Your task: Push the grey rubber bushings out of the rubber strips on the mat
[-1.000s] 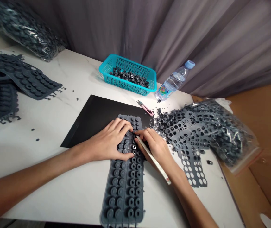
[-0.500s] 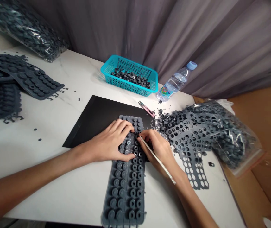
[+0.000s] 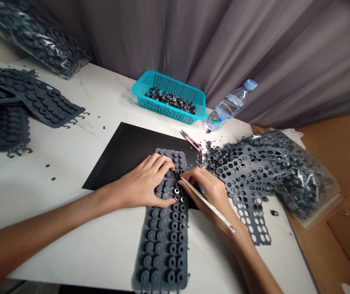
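A long dark-grey rubber sheet [image 3: 162, 249] of moulded round plugs lies lengthwise before me, its far end on a black mat [image 3: 132, 147]. Across it my left hand [image 3: 146, 181] holds the sheet down, thumb apart and fingers bent over the far part. The plugs in the right-hand rows show open holes; those on the left look capped. My right hand [image 3: 205, 185] is closed around a slim whitish stick-like tool [image 3: 214, 211], its back end slanting toward my wrist. The tool's tip is at the sheet's right rows beside my left fingertips; what it touches is hidden.
A turquoise basket [image 3: 199, 116] of small dark plugs and a water bottle [image 3: 228, 106] stand behind. Pink-handled snips [image 3: 191, 141] lie near loose plugs. Perforated sheet scraps [image 3: 245, 171] and a plastic bag [image 3: 304, 183] are right. More rubber sheets [image 3: 49, 106] and a filled bag [image 3: 37, 36] are left.
My right hand has shifted slightly right, and the tool has turned a little, its back end moving right. My left hand stays on the sheet. The whole view has drifted slightly.
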The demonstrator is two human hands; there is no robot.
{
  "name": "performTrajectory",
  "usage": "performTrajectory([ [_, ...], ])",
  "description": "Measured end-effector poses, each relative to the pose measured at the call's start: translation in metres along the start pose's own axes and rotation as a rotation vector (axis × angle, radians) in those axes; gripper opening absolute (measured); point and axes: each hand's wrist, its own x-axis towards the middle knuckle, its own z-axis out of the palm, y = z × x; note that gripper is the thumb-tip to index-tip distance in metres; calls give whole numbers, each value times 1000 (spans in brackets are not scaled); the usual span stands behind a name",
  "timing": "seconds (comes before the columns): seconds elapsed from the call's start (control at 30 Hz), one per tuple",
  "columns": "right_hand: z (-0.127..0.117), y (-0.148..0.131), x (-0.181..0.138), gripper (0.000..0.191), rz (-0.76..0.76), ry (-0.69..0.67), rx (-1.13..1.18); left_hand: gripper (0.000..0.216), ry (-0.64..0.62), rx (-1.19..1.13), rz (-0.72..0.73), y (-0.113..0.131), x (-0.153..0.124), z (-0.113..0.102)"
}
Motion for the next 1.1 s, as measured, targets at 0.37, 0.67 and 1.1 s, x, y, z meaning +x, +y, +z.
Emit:
performTrajectory([
  [0.37, 8, 3, 1, 19, -39, 8, -107, 68, -12, 17, 7, 1, 1, -1],
  [0.67, 20, 3, 2, 22, -76, 8, -274, 68, -14, 34, 4, 3, 1, 0],
  [1.1, 6, 27, -2, 32, 477, 252, -270, 64, -30, 0, 0, 3, -1, -1],
])
